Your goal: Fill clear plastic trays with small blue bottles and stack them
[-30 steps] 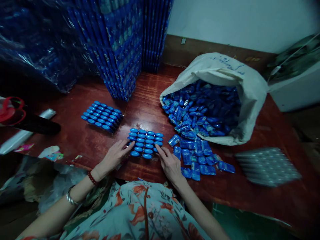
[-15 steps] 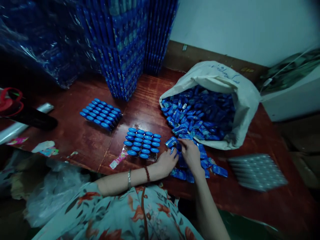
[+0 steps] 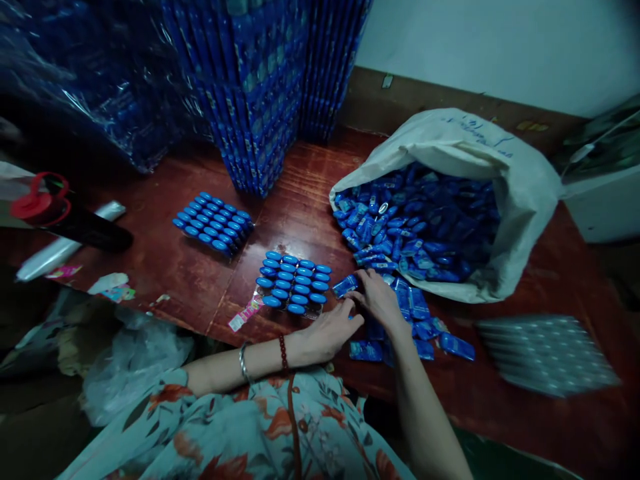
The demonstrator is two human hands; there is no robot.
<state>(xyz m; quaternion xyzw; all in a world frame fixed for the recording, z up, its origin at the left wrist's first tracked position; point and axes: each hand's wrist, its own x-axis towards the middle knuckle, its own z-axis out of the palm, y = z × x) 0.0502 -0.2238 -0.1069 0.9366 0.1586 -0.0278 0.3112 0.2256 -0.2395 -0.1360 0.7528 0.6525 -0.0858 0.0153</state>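
My left hand (image 3: 334,330) is closed, thumb and fingers bent towards each other, with a sliver of blue showing between them. That piece is mostly hidden by the fingers. My right hand (image 3: 381,301) reaches over the pile from the right, its thumb and fingertips around the right end of a small blue packet (image 3: 345,287). More flat blue packets (image 3: 419,303) lie loose under and beside this hand. Left of both hands stands a block of blue oval-topped pieces (image 3: 286,276) in rows on a clear tray.
A white sack (image 3: 527,220) full of blue packets lies open behind the hands. Clear ridged trays (image 3: 550,353) are at the right. A second block of blue pieces (image 3: 214,217), a tall blue stack (image 3: 255,100) and a red-lidded bottle (image 3: 95,223) stand leftward.
The whole view has shifted, so things on the table appear further right. My left hand's fingers have drawn slightly away from the packet beside my right fingertips.
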